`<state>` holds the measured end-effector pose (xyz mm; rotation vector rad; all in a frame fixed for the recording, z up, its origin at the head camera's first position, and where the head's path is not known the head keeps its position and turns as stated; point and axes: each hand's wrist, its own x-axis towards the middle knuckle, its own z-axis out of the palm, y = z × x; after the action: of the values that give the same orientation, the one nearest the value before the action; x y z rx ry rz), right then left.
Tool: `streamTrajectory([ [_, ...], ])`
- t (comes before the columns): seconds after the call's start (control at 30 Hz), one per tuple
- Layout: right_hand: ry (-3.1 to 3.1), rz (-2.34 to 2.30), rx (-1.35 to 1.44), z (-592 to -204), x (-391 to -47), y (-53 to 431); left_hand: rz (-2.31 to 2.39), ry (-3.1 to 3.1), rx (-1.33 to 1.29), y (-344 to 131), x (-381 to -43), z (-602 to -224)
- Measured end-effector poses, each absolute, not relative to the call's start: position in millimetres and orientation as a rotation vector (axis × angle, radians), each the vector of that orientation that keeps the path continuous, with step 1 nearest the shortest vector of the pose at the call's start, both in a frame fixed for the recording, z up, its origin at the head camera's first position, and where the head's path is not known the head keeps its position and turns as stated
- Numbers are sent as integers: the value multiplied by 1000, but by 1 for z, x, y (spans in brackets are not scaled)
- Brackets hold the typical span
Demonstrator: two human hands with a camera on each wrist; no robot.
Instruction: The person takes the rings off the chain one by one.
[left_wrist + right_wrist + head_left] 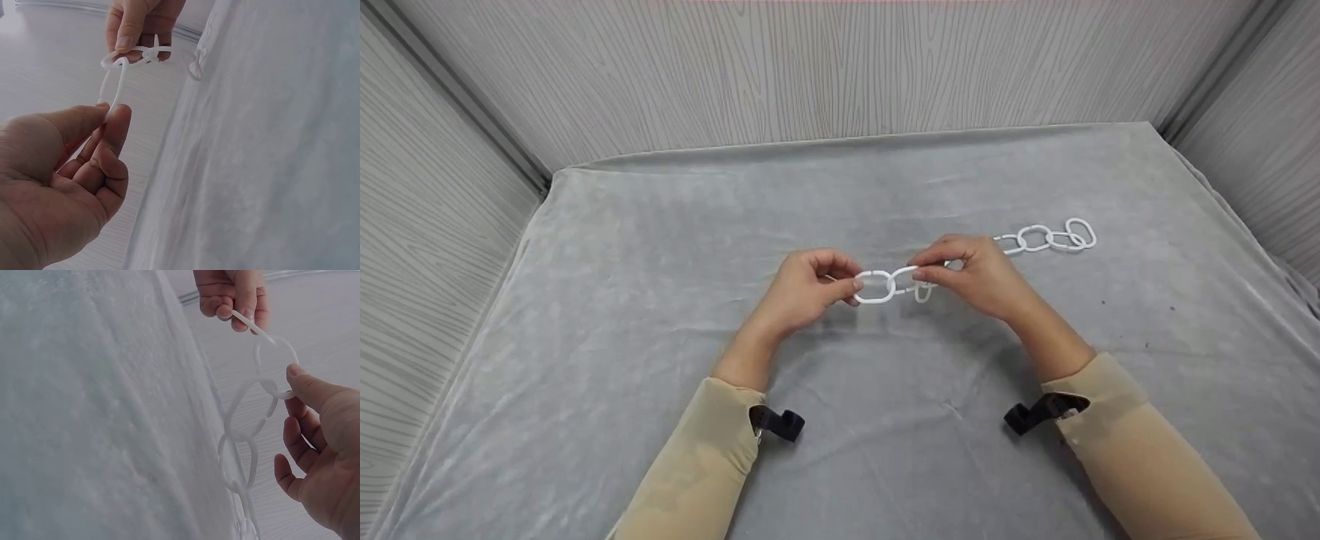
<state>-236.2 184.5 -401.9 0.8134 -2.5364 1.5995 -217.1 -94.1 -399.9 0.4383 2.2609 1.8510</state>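
My left hand (804, 291) pinches the outer end of a white oval plastic chain link (874, 301) between thumb and fingers. That link is joined to a second white link (295, 354), which my right hand (981, 279) pinches between thumb and index finger. Both hands hold this stretch of chain above the cloth. More joined links hang below the right fingers; in the right wrist view a hanging link (227, 417) shows a small gap in its side. Past the right hand, the rest of the white plastic chain (1035, 227) lies on the cloth, partly hidden by that hand.
A grey velvet-like cloth (660, 247) with soft wrinkles covers the table. Pale wood-grain panels (840, 67) stand behind it and on both sides. A few tiny dark specks dot the cloth at right. Black wrist mounts (784, 424) protrude from both beige sleeves.
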Motion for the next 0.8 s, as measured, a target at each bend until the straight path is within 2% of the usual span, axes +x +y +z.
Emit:
streamTrajectory([
  [0.8,-2537,1690,766,-424,-239,185,1895,2214,427,-87,-218,-421],
])
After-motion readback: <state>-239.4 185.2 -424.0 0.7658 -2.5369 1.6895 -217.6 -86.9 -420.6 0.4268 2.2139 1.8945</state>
